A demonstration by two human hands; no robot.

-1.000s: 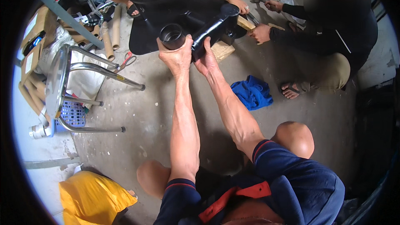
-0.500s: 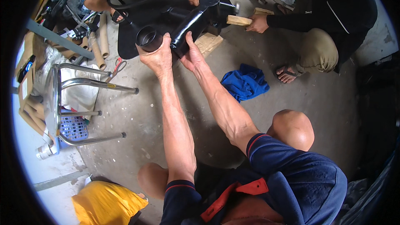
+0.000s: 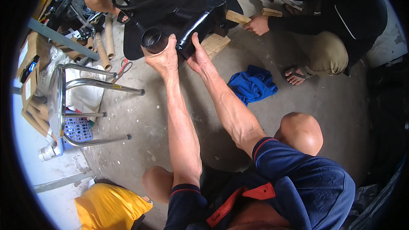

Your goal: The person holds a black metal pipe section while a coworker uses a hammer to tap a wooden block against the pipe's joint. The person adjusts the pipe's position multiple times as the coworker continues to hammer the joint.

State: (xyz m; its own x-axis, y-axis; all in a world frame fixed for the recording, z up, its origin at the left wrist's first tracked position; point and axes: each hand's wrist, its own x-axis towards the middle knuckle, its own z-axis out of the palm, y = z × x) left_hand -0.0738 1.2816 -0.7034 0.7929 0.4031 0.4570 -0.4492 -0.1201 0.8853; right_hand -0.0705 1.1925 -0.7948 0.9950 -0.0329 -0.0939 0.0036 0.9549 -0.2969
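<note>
The left hand [image 3: 164,58] has its fingers curled around a hollow black cylinder [image 3: 151,41]. Just beside it, the right hand [image 3: 198,59] grasps the near end of a thick black tube [image 3: 195,26], fingers mostly hidden beneath. The tube's long axis runs forward and rightward from them, toward a co-worker's wooden stick [image 3: 237,17].

Tube frame [image 3: 194,27] ahead, stool [image 3: 56,100] left, cloth [image 3: 252,85] on floor [image 3: 332,119] right
</note>
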